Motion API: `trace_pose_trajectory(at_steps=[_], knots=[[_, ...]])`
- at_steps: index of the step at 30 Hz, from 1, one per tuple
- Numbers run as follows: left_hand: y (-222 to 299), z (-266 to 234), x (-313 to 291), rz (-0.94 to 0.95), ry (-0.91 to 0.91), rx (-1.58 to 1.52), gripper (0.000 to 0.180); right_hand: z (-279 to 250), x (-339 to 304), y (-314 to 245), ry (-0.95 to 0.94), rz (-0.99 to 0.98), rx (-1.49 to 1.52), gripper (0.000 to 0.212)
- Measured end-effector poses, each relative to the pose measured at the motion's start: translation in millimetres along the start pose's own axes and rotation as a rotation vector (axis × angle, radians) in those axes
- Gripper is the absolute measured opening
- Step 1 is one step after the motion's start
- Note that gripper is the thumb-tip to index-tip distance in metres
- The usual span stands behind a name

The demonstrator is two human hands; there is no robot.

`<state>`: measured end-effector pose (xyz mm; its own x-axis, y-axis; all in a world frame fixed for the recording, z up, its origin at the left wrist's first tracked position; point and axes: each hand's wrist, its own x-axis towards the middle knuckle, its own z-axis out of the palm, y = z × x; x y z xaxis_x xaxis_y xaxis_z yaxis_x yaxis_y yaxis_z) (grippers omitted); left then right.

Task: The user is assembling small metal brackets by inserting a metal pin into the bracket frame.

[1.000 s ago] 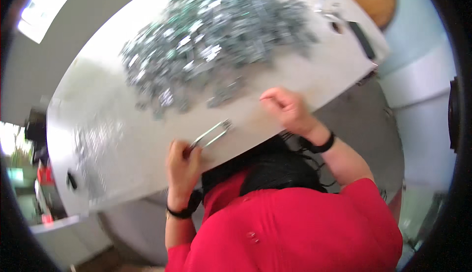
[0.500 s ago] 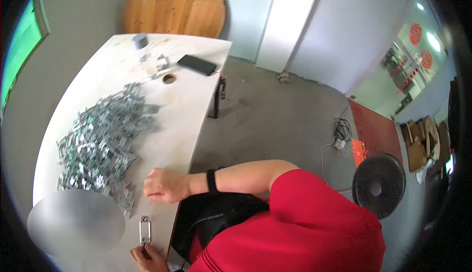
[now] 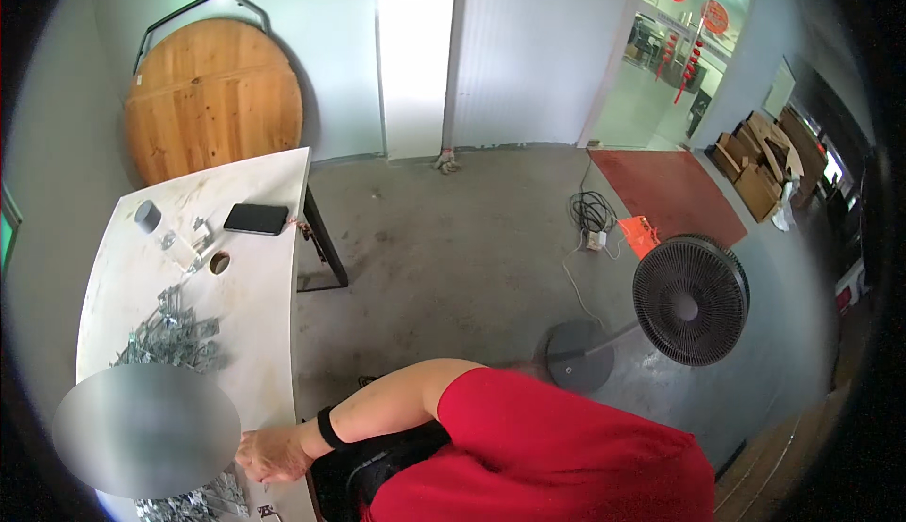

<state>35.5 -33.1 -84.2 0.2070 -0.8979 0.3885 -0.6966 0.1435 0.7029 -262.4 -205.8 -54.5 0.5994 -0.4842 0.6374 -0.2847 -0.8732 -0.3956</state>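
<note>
My right hand (image 3: 272,454), with a black band on its wrist, is over the near part of the white table (image 3: 255,352). Its fingers are curled closed, and whatever may be between them is too small to make out. A heap of small silvery metal latch-like parts (image 3: 170,333) lies left of the hand. A blurred oval covers the middle of the heap, and more parts show below it. Just below my right hand, the end of a single metal latch (image 3: 268,513) shows at the lower edge. My left hand is outside the picture.
A black phone (image 3: 256,219), a clear bottle with a grey cap (image 3: 148,216) and a round hole (image 3: 219,262) are at the table's far end. A round wooden tabletop (image 3: 215,97) leans behind. Right of me stand a black fan (image 3: 689,305) and a coiled cable (image 3: 592,210).
The view has swung up and to the right, so the table sits lower and further left. My left hand and most of the single latch have left the picture. My right hand stays closed.
</note>
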Motion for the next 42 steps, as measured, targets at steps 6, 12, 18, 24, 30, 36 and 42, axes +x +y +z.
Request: trace_pose_trajectory(at_steps=[6, 12, 18, 24, 30, 36, 42], knots=[[10, -8, 2, 0.011, -0.041, 0.036, 0.029, 2, 4, 3, -0.018, -0.017, -0.017, 0.018], [47, -15, 10, 0.116, -0.076, 0.192, 0.028, 25, 2, 14, 0.028, -0.003, -0.017, 0.019], [76, -12, 8, -0.079, -0.076, 0.243, 0.025, 35, 4, 15, 0.039, -0.004, -0.068, 0.019], [84, -2, 7, -0.105, -0.121, 0.221, 0.025, 42, 17, 34, 0.022, -0.046, 0.012, 0.022], [84, 0, 8, -0.153, -0.138, 0.222, 0.025, 54, 22, 25, -0.023, -0.051, 0.022, 0.036], [77, -4, 4, -0.235, -0.136, 0.214, 0.024, 44, 20, 16, -0.076, -0.035, 0.056, 0.044], [64, -13, -1, -0.326, -0.132, 0.175, 0.024, 39, 13, 15, -0.055, -0.029, 0.095, 0.051]])
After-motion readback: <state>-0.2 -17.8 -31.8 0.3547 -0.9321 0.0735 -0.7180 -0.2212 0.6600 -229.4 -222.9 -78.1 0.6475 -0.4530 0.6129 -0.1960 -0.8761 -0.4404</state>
